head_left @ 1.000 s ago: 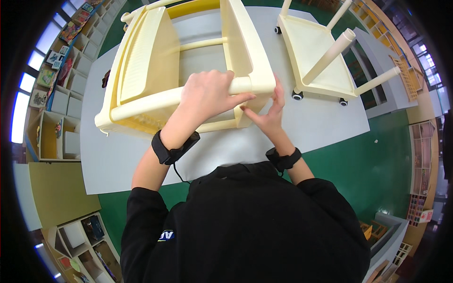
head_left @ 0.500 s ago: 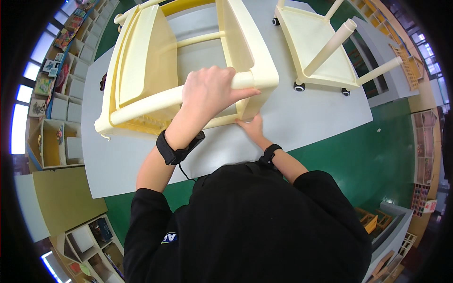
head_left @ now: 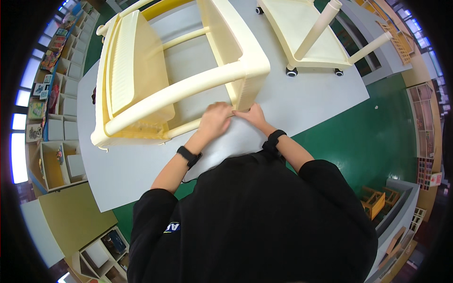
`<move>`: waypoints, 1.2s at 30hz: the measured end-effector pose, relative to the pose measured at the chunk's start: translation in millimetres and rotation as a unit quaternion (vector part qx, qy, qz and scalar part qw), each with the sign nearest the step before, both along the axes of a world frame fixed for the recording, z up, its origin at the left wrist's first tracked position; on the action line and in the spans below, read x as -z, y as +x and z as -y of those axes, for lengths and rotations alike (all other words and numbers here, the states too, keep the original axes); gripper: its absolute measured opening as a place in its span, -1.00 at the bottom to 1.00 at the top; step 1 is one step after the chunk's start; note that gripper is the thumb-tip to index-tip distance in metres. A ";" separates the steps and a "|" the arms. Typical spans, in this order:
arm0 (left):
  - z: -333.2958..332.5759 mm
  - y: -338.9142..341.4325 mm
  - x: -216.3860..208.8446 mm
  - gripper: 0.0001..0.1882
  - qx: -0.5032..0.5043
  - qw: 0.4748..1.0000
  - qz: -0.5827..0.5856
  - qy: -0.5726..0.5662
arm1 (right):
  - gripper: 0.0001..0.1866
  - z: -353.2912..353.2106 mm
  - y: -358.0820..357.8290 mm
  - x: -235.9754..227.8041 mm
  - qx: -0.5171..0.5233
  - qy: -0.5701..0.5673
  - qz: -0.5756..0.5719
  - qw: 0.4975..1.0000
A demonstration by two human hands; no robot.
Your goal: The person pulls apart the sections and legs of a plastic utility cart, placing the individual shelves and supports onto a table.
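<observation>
A cream plastic frame of trays and round tubes [head_left: 177,96], like part of a trolley, lies on its side on the grey table. My left hand [head_left: 215,120] is closed around its lower tube [head_left: 185,128], close to the tube's right end; some fingers are hidden and slightly blurred. Right beside it, my right hand [head_left: 252,115] grips the lower corner of the right-hand tray [head_left: 245,92], its thumb reaching left to the joint. The upper tube [head_left: 179,94] runs free above both hands.
A second cream tray section [head_left: 292,30] with upright tubes and black casters [head_left: 291,72] sits farther right on the grey table [head_left: 321,101]. Shelves with boxes [head_left: 61,127] line the left side. Green floor [head_left: 377,122] and small wooden chairs [head_left: 375,203] lie to the right.
My left hand has let go of the upper tube and moved down to the lower one. My right hand stays at the lower corner. The trolley parts sit slightly further left and up in view.
</observation>
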State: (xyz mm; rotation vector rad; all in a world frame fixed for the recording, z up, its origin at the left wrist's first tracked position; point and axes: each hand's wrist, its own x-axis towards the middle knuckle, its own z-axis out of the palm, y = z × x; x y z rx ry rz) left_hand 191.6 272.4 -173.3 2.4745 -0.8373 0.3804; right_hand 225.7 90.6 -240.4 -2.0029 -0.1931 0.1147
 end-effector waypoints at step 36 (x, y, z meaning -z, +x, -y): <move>17.2 25.1 102.9 -0.55 -0.064 0.992 -0.066 0.087 | -0.59 -7.8 3.5 -78.2 0.032 -0.009 0.066 0.997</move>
